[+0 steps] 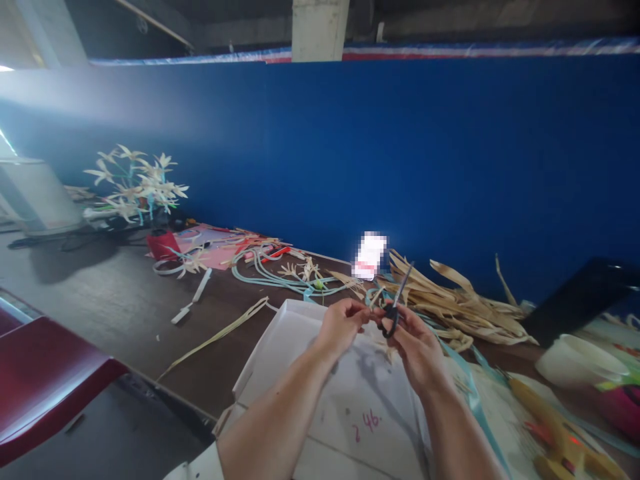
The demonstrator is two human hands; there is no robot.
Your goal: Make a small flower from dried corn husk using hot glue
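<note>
My right hand (419, 345) is closed round the black handles of a pair of scissors (396, 303), whose blades point up and away from me. My left hand (343, 323) pinches a small pale straw-like piece (376, 297) right beside the scissor handles. Both hands meet above a white shallow box lid (300, 347) with pink writing on it. A light blue ribbon (473, 393) trails down past my right wrist.
A heap of dried husk leaves (465, 303) lies behind my hands by the blue wall (450, 153). Teal cords (280, 277), pink paper (210, 243) and a bunch of straw flowers (135, 183) sit farther left. A white bowl (577, 360), a yellow glue gun (560, 433), a red chair (45, 380).
</note>
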